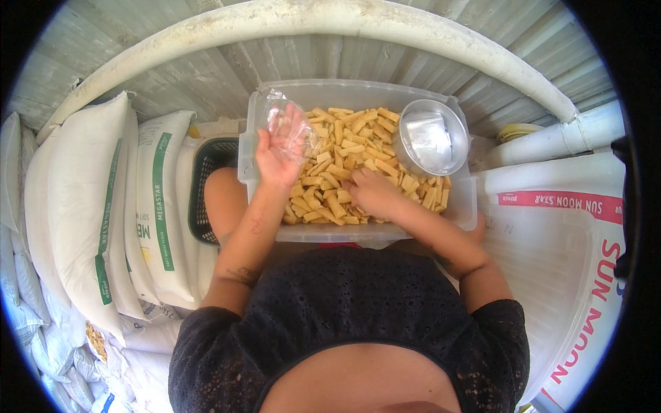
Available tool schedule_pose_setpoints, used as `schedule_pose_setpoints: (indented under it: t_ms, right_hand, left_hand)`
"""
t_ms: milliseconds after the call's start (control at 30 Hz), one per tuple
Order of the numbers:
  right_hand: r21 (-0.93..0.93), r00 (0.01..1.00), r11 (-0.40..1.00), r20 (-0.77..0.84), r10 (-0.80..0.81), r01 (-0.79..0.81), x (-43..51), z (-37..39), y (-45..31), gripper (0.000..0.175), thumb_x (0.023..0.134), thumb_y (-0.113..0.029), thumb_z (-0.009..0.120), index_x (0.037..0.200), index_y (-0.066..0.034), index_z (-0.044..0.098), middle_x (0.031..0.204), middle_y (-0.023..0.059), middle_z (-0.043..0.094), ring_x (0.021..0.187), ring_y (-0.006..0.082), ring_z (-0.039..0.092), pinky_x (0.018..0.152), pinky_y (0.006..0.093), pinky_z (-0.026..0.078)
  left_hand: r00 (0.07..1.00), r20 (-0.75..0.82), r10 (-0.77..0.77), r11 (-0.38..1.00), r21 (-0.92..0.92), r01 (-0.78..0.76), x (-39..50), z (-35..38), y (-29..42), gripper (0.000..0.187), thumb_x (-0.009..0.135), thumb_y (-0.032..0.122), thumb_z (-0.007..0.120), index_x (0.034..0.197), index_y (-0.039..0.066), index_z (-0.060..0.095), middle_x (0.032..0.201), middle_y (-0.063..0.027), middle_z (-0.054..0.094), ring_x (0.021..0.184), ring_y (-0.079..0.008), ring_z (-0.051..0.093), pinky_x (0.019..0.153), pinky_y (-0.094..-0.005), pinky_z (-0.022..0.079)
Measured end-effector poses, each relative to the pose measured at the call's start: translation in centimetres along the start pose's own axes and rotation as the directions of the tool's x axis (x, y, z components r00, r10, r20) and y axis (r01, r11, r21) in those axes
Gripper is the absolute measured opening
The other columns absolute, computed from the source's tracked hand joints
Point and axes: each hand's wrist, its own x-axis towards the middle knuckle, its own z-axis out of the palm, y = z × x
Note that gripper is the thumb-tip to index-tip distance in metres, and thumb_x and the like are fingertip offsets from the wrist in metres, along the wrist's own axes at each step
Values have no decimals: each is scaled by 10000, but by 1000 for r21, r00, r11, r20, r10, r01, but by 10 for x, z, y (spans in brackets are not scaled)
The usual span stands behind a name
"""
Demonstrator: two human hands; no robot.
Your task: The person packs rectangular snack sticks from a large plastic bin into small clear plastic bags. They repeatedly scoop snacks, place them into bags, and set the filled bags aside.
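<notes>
A translucent plastic bin (356, 86) before me holds a heap of yellow-brown baked sticks (356, 134). My left hand (283, 142) is palm up over the bin's left part, fingers spread, with a clear plastic bag (304, 135) lying over the palm and fingers. How the bag is held I cannot tell. My right hand (372, 191) reaches into the heap near its middle, fingers bent down among the sticks; the fingertips are partly hidden. A round metal pan (405, 155) rests on the right side of the heap, with clear or silvery plastic packets (426, 134) inside.
White flour sacks (88, 196) stand at the left beside a dark green basket (199, 217). At the right are a large translucent plastic lid or tray (537, 289) and white sacks with red print (604, 320). A thick white pipe (330, 18) runs along the corrugated wall behind the bin.
</notes>
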Motion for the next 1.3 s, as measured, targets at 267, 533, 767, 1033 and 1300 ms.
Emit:
schedule_pose_setpoints:
  t_ms: [267,533,767,1033,1300]
  right_hand:
    - [50,979,978,3,204,-204,-5,-16,-14,393,775,-175,577,1137,-24,546,974,129,543,891,277,532,803,374,421]
    - [196,745,980,-650,150,-27,13,-80,-26,485,660,-93,709,1120,-39,563,1026,119,513,932,289,497,803,368,434]
    - [166,636,982,-750,184,-89,38,-85,-34,449,629,-66,707,1063,-66,593,1016,110,518,902,293,503,781,371,432]
    - [48,782,994,-613,108,-99,39,-88,-36,409,666,-78,675,1065,-74,584,1052,127,512,950,284,533,789,355,459]
    - [341,794,934,-595,128,104,37,-77,-33,450,682,-72,683,1102,-15,531,1113,160,467,1005,316,510,846,351,448]
  left_hand:
    - [998,-46,41,950,312,-25,-5,11,-9,509,933,463,262,1333,151,308,1351,-115,367,1229,-265,369,995,-395,353]
    - [998,-60,-9,964,264,25,-20,34,-33,538,920,456,339,1310,87,313,1356,-134,349,1220,-268,379,978,-351,370]
    - [995,-85,-50,893,442,82,-23,36,-51,366,910,212,495,1225,68,374,1165,-87,499,1046,-193,508,905,-316,433]
    - [972,-176,-156,910,356,211,-18,30,-49,243,894,147,517,1109,55,450,1007,-50,536,907,-179,542,827,-311,469]
    - [956,-242,-167,938,261,229,-12,17,-41,207,894,172,528,1059,48,514,1020,-65,554,941,-180,540,857,-316,459]
